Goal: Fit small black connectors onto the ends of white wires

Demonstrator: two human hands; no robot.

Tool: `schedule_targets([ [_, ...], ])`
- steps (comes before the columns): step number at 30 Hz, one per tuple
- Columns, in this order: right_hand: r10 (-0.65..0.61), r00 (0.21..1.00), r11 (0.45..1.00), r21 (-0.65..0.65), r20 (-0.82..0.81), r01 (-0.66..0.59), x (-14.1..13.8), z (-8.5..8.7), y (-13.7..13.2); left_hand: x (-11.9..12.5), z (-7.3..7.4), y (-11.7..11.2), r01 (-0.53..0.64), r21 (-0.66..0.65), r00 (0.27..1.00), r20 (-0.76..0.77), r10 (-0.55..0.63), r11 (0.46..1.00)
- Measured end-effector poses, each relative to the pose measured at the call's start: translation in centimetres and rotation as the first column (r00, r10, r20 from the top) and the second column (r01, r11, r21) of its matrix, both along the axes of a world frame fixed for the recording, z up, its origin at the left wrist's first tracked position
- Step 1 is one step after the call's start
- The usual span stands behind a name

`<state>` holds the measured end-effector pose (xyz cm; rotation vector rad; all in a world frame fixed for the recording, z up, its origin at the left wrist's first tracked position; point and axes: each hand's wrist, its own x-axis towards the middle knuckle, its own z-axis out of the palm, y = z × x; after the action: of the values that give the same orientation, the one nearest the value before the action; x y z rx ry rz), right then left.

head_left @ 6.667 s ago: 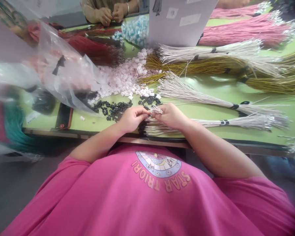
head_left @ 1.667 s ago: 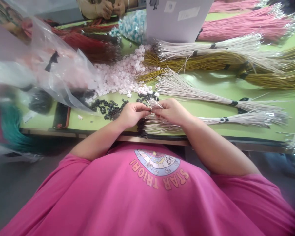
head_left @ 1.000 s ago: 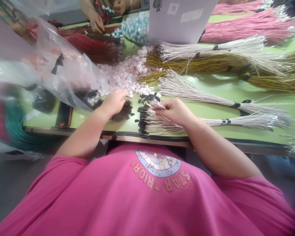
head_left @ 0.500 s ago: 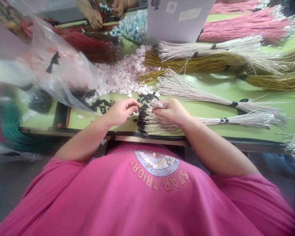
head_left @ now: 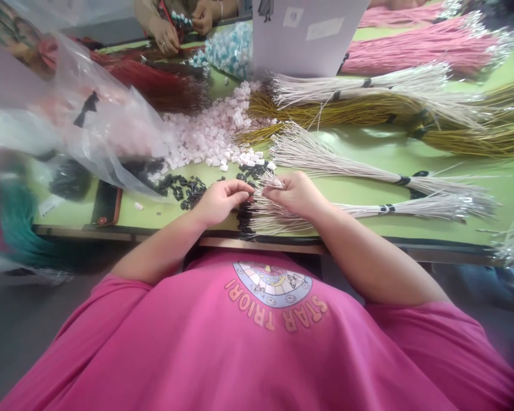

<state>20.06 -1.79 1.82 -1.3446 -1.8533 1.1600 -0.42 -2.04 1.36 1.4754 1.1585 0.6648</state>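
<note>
At frame centre, the right hand [head_left: 297,195] clasps white wires [head_left: 271,181]; the left hand [head_left: 221,201], fingertips nearly meeting, borders black pieces [head_left: 180,190], its hold unclear.

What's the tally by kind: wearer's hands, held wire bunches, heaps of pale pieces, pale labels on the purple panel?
Left hand, right hand: 2
Held wire bunch: 1
Heap of pale pieces: 1
Pale labels on the purple panel: 2
Total: 6

head view | from wearer's head, forward and down | pink shirt [head_left: 223,354] closest | left hand [head_left: 223,201], right hand [head_left: 298,196] mid-frame | green table [head_left: 355,191] beyond
</note>
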Motion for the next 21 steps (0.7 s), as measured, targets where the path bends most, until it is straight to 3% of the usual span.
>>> schedule_targets([
  [6, 0.068, 0.997, 0.998, 0.017, 0.029, -0.068, 0.0, 0.1, -0.2, 0.8, -0.7, -0.4, -0.015, 0.178, 0.990, -0.138, 0.040, 0.984],
  [13, 0.095, 0.994, 0.995, -0.023, 0.046, -0.094, -0.1, 0.1, -0.2, 1.3, -1.1, -0.6, -0.004, 0.254, 0.985, -0.168, 0.048, 0.967],
  [21, 0.124, 0.987, 0.992, 0.017, 0.104, -0.126, -0.1, -0.5, 0.0, 0.5, -0.4, -0.6, 0.141, 0.340, 0.947, -0.321, -0.026, 0.930],
])
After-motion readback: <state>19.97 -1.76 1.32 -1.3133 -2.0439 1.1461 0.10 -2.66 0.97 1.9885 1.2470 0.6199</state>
